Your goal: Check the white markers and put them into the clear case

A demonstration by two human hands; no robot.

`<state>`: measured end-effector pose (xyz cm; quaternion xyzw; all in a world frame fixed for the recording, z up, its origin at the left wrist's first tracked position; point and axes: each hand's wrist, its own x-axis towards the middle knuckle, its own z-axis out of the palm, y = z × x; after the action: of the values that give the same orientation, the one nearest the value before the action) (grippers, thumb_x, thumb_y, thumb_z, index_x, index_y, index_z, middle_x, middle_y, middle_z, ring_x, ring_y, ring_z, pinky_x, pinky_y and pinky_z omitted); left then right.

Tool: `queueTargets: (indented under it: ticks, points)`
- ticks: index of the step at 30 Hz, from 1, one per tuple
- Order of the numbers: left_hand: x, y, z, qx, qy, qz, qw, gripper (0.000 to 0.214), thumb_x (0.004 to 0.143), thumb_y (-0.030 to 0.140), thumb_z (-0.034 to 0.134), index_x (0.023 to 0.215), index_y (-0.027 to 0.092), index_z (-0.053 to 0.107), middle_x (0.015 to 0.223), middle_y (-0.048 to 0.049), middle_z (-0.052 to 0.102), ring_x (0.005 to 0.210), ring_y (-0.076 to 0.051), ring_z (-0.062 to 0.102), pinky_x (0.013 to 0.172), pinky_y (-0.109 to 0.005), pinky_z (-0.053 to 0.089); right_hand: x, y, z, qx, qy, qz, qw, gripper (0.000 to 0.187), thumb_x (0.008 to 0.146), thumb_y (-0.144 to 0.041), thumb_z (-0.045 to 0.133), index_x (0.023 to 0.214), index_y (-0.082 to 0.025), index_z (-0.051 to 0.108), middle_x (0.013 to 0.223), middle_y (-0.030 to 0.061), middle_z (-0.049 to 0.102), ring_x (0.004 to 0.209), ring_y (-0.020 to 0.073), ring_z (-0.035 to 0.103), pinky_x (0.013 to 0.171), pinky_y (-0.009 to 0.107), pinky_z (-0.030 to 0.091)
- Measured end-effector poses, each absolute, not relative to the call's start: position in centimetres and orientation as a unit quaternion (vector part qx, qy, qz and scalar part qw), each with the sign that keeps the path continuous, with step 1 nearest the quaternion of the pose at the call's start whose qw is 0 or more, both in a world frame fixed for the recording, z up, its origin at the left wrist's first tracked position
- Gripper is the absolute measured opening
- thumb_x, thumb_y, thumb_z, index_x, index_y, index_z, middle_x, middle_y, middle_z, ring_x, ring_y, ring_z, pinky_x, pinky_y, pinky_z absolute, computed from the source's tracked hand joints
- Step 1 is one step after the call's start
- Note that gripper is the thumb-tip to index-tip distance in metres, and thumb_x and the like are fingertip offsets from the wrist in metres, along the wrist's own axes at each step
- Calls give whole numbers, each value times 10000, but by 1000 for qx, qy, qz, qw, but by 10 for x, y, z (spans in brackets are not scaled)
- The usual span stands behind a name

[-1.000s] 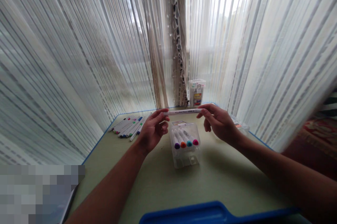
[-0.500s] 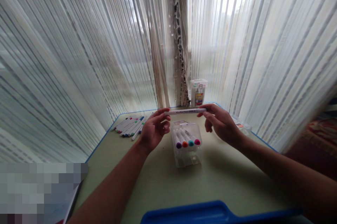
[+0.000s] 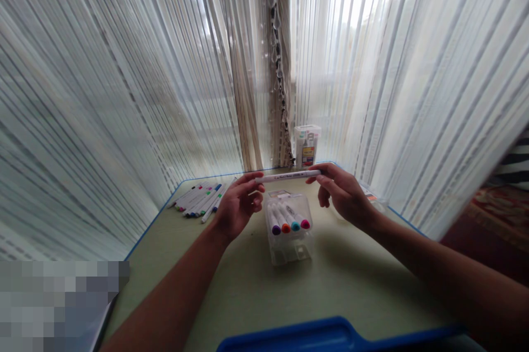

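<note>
Both hands hold one white marker (image 3: 288,176) level above the green table (image 3: 256,286). My left hand (image 3: 238,206) pinches its left end and my right hand (image 3: 342,193) pinches its right end. Just below the marker lies a clear plastic case (image 3: 289,227) holding several markers with purple, orange, teal and pink caps. A row of several loose markers (image 3: 201,198) lies on the table to the left of my left hand.
A second clear marker box (image 3: 307,145) stands upright at the back by the curtains. Sheer striped curtains (image 3: 124,82) surround the table on the left, back and right. A blue tray rim (image 3: 314,335) shows at the near edge. A flat clear packet (image 3: 378,198) lies behind my right hand.
The hands and the marker stay nearly still; only the view shifts slightly.
</note>
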<state>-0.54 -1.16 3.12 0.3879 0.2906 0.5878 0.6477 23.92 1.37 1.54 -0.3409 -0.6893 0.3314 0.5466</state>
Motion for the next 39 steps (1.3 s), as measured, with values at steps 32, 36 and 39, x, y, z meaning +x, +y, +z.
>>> queueTargets:
  ticks: [32, 36, 39]
  points:
    - [-6, -9, 28, 398, 304, 593, 630, 313, 717, 255, 764, 1000, 132, 710, 708, -13, 614, 513, -64, 488, 460, -171, 347, 237, 10, 16, -324, -688, 335, 557, 255, 930, -364, 581, 1080, -161, 619, 867, 32, 666, 423, 68, 529, 378, 231, 436]
    - [-6, -8, 27, 392, 316, 595, 627, 323, 715, 273, 769, 997, 130, 710, 706, -7, 607, 504, -63, 483, 447, -174, 347, 236, 10, 16, -315, -684, 344, 561, 294, 915, -382, 607, 1106, -160, 625, 852, 34, 674, 425, 70, 530, 375, 229, 439]
    - [-6, -6, 25, 390, 322, 598, 622, 329, 708, 284, 778, 990, 131, 711, 698, -3, 605, 494, -61, 473, 439, -177, 344, 236, 10, 16, -313, -684, 345, 561, 321, 907, -398, 621, 1121, -159, 615, 855, 41, 688, 425, 71, 528, 372, 227, 439]
